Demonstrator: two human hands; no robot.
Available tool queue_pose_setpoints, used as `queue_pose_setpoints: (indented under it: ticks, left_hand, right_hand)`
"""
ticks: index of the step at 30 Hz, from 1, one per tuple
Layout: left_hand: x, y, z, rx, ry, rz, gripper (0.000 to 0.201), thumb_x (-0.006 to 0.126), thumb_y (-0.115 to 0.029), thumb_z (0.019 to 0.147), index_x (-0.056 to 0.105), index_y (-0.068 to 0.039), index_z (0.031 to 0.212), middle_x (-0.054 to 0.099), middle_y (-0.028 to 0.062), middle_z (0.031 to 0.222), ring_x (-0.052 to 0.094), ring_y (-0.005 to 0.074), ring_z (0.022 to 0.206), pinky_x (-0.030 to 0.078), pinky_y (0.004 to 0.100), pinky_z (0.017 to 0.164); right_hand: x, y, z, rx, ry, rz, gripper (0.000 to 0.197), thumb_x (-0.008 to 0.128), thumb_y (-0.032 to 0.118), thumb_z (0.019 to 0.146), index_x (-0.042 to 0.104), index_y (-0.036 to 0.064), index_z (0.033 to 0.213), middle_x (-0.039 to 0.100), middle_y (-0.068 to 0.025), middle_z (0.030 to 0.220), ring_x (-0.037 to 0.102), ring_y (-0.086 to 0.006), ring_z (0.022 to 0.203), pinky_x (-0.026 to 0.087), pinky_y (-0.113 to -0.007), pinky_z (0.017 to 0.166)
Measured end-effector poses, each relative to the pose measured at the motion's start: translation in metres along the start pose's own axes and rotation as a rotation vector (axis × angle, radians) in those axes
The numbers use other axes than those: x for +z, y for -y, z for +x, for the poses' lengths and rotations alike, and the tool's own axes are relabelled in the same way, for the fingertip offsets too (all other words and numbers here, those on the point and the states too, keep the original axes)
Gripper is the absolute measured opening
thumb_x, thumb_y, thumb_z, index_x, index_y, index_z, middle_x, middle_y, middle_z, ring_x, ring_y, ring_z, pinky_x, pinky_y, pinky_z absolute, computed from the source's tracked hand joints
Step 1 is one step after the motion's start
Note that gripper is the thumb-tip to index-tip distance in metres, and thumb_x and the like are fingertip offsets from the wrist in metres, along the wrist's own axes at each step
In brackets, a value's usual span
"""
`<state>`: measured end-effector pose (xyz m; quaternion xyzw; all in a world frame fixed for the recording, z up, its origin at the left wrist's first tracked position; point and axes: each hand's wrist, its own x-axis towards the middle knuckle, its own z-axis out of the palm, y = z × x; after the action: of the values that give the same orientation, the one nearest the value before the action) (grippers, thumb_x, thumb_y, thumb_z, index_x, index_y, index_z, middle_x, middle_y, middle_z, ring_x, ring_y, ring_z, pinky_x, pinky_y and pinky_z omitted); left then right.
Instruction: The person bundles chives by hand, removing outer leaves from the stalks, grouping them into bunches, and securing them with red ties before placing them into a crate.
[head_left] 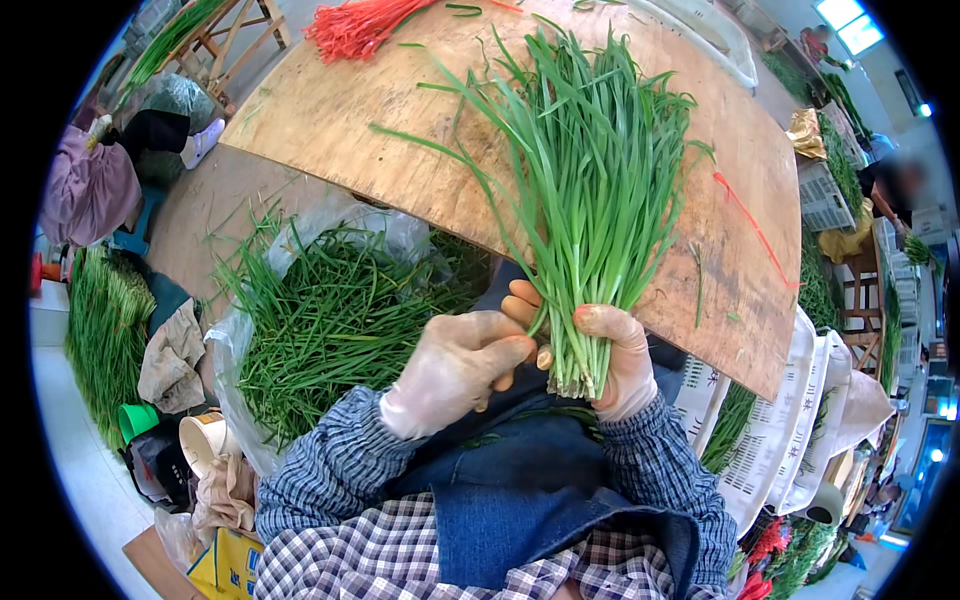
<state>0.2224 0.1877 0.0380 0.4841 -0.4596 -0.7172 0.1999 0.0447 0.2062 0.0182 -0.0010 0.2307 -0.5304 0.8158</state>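
A thick bunch of garlic chives [600,170] lies with its leaves fanned over the wooden table [330,110] and its pale stem ends toward me. My right hand [620,350], in a thin whitish glove with bare-looking orange fingertips, wraps round the stems near their cut ends. Just left of those ends, my left hand [450,370] wears a similar glove and has its thumb and fingers pinched together. Whatever sits in that pinch is too small to make out. Both hands are at the table's near edge, above my denim apron [530,510].
Left of my knees, a clear plastic bag [235,350] holds loose green leaves [330,310]. Red ties [360,28] lie at the table's far left; one red strip [750,225] is at right. White crates [770,430] stand at right. Other people sit or stand nearby.
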Motion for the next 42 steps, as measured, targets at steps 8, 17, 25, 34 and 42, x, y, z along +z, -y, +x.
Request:
queue_pose_setpoints:
  ticks: [8, 17, 25, 34, 42]
  left_hand:
    - [-0.173, 0.11, -0.069, 0.004, -0.67, 1.085, 0.015, 0.062, -0.015, 0.077, 0.065, -0.002, 0.084, 0.062, 0.008, 0.073, 0.059, 0.0223, 0.062, 0.049, 0.0331, 0.058]
    - [-0.03, 0.028, 0.014, 0.852, -0.166, 0.816, 0.019, 0.062, -0.008, 0.075, 0.064, -0.005, 0.094, 0.06, 0.0109, 0.094, 0.057, 0.0268, 0.089, 0.047, 0.0362, 0.077]
    - [0.165, -0.028, 0.113, 1.326, 0.307, 1.29, 0.027, 0.056, -0.016, 0.068, 0.062, -0.004, 0.091, 0.054, 0.0102, 0.101, 0.05, 0.0266, 0.097, 0.038, 0.0396, 0.084]
    - [0.116, -0.057, 0.215, 0.944, 0.025, 1.433, 0.02, 0.056, -0.016, 0.069, 0.066, -0.004, 0.081, 0.062, 0.015, 0.082, 0.061, 0.0281, 0.082, 0.048, 0.0422, 0.067]
    - [-0.119, -0.007, 0.08, 0.515, -0.957, 1.501, 0.02, 0.058, -0.016, 0.078, 0.06, 0.001, 0.089, 0.058, 0.0216, 0.098, 0.059, 0.032, 0.079, 0.048, 0.0413, 0.066]
  right_hand:
    - [-0.007, 0.007, -0.004, 0.049, -0.02, -0.035, 0.043, 0.053, -0.004, 0.076, 0.043, -0.0079, 0.117, 0.057, -0.0238, 0.104, 0.064, -0.0277, 0.08, 0.058, -0.036, 0.055]
    - [0.075, 0.047, -0.035, -0.279, 0.101, -0.228, 0.04, 0.057, 0.002, 0.069, 0.049, -0.0056, 0.107, 0.06, -0.02, 0.085, 0.057, -0.0192, 0.055, 0.049, -0.03, 0.043]
    - [0.157, 0.146, -0.012, -0.287, 0.555, -0.812, 0.06, 0.049, 0.008, 0.086, 0.014, -0.0124, 0.129, 0.046, -0.0155, 0.1, 0.048, -0.0106, 0.07, 0.046, -0.025, 0.051]
    - [0.14, 0.16, 0.011, -0.263, 0.482, -0.762, 0.046, 0.045, 0.006, 0.087, 0.025, -0.0107, 0.125, 0.049, -0.0192, 0.101, 0.053, -0.0147, 0.073, 0.047, -0.026, 0.053]
    - [0.097, 0.137, 0.028, -0.183, 0.351, -0.418, 0.035, 0.054, 0.003, 0.077, 0.044, -0.0098, 0.107, 0.059, -0.0242, 0.087, 0.062, -0.0222, 0.065, 0.056, -0.033, 0.049]
